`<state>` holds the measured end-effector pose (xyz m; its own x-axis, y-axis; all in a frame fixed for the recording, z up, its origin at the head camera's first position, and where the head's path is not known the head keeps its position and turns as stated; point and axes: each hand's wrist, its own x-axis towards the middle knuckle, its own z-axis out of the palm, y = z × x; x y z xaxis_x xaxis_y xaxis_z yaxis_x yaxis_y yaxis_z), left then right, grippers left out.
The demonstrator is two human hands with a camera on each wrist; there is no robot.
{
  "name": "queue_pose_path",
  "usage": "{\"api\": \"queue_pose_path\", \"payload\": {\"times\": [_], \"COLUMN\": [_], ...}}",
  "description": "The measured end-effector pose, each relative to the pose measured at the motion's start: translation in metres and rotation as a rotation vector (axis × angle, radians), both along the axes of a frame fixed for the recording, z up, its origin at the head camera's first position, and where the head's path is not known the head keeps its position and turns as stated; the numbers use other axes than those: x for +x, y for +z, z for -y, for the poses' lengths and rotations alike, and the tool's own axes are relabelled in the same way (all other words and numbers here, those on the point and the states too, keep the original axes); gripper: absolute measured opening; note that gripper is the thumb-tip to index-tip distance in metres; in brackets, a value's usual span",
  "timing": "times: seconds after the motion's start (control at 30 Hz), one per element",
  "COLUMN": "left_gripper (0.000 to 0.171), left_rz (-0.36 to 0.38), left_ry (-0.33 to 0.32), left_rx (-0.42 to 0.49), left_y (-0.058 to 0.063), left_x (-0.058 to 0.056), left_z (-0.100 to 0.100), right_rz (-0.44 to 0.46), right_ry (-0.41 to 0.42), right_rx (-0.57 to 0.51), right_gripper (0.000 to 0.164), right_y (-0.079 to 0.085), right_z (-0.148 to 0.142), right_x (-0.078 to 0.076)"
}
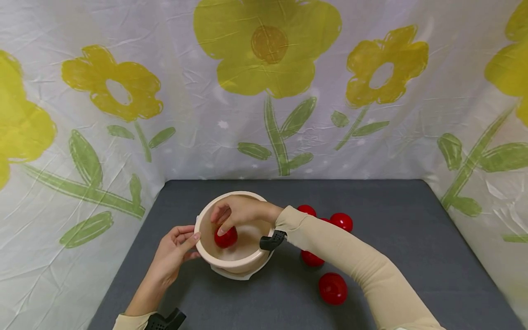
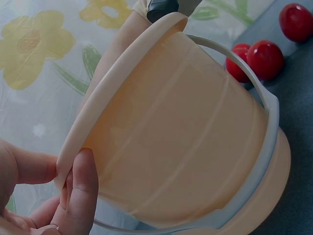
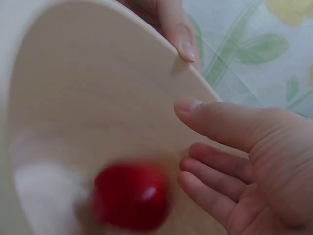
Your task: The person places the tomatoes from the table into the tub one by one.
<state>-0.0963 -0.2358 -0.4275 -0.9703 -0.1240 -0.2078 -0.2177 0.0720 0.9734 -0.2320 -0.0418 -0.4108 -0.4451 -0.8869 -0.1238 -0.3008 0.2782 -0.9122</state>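
A cream plastic bucket [image 1: 236, 264] stands on the dark table, its pale handle [image 2: 272, 110] hanging down around the outside. My left hand [image 1: 175, 250] pinches the left side of the rim, with the thumb on top and fingers beneath. Inside the bucket is a shiny red apple [image 1: 227, 239], blurred in the right wrist view. My right hand [image 1: 243, 210] reaches over the rim into the bucket, just above the apple. Its thumb and fingers are spread apart in the right wrist view, with a gap between them and the apple [image 3: 131, 196].
Several more red apples lie right of the bucket, partly behind the right forearm; one [image 1: 332, 288] is nearest the front and another [image 1: 341, 222] farther back. A flower-printed cloth [image 1: 198, 137] hangs behind and beside the dark tabletop [image 1: 396, 215].
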Motion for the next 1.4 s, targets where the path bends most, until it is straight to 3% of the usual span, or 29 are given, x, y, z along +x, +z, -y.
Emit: {"api": "queue_pose_path", "payload": {"times": [0.3, 0.57, 0.67, 1.07, 1.4], "left_gripper": [0.038, 0.037, 0.037, 0.037, 0.039], "left_rz": [-0.003, -0.008, -0.009, -0.008, -0.001], "left_ry": [0.002, -0.002, -0.002, -0.006, -0.001], "left_rx": [0.005, 0.026, 0.035, 0.043, 0.035], "left_y": [0.0, -0.002, -0.003, -0.004, -0.006], "left_x": [-0.001, -0.001, -0.001, 0.0, 0.0], "left_z": [-0.001, 0.0, 0.0, -0.001, 0.001], "right_rz": [0.131, -0.078, -0.103, -0.087, -0.118], "right_ry": [-0.021, 0.032, 0.021, -0.155, -0.301], "right_rx": [-0.077, -0.103, -0.122, -0.182, -0.164], "right_gripper": [0.043, 0.049, 0.049, 0.054, 0.058], "right_y": [0.007, 0.044, 0.054, 0.065, 0.056], "right_z": [-0.008, -0.023, -0.033, -0.107, -0.17], "right_x": [0.001, -0.015, -0.019, -0.03, -0.029]}}
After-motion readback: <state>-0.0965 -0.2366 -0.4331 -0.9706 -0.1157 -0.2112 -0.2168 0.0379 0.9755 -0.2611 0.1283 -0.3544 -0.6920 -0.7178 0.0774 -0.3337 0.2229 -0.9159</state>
